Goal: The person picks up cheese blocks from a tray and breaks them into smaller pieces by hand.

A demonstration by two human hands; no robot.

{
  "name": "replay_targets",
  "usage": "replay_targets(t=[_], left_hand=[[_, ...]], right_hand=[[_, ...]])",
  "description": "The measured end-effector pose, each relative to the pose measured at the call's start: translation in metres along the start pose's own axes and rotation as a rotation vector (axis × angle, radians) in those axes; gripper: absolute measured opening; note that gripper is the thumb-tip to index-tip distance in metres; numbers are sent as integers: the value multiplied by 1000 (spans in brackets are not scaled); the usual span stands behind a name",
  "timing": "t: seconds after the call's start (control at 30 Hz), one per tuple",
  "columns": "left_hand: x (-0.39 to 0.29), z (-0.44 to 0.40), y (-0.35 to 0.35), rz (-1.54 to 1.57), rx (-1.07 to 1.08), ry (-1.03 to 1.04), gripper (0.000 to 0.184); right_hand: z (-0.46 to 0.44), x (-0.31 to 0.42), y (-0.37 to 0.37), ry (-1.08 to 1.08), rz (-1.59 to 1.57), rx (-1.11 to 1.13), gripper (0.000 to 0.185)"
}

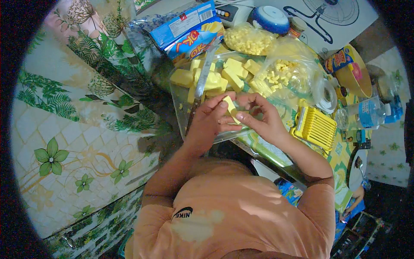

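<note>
My left hand (210, 117) pinches a pale yellow piece of cheese (232, 109) between thumb and fingers. The thumb of my right hand (261, 115) touches the lower end of the same piece, its fingers curled around the far side. Just beyond, a clear plastic tub (179, 113) holds several yellow cheese blocks (233, 74). A knife (205, 71) lies across the tub, blade pointing away, its handle end partly hidden by my left hand. Right of the blocks, a clear plastic bag (302, 64) lies over small cheese cubes (276, 77).
A yellow slicer (318, 128) lies to the right, near a water bottle (366, 113) and a yellow container (354, 74). Behind the tub are a blue box (187, 32), a bag of cubes (249, 39) and a blue bowl (271, 20). Patterned curtain (56, 108) hangs left.
</note>
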State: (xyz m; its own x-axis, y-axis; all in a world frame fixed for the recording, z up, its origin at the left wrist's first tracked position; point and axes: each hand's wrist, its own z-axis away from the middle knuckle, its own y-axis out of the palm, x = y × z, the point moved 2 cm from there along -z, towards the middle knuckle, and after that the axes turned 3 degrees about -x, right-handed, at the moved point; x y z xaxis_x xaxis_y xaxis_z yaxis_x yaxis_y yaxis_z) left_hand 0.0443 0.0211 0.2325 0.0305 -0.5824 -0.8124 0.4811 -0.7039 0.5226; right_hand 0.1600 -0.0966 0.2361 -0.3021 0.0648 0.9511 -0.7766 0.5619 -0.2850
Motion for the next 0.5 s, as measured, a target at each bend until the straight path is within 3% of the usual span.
replay_targets(t=[0.17, 0.5], left_hand=[[12, -5, -2, 51, 49, -22, 39], [6, -4, -5, -120, 59, 25, 37]], right_hand=[[2, -9, 6, 151, -177, 138, 26], [-2, -14, 0, 209, -429, 118, 18]])
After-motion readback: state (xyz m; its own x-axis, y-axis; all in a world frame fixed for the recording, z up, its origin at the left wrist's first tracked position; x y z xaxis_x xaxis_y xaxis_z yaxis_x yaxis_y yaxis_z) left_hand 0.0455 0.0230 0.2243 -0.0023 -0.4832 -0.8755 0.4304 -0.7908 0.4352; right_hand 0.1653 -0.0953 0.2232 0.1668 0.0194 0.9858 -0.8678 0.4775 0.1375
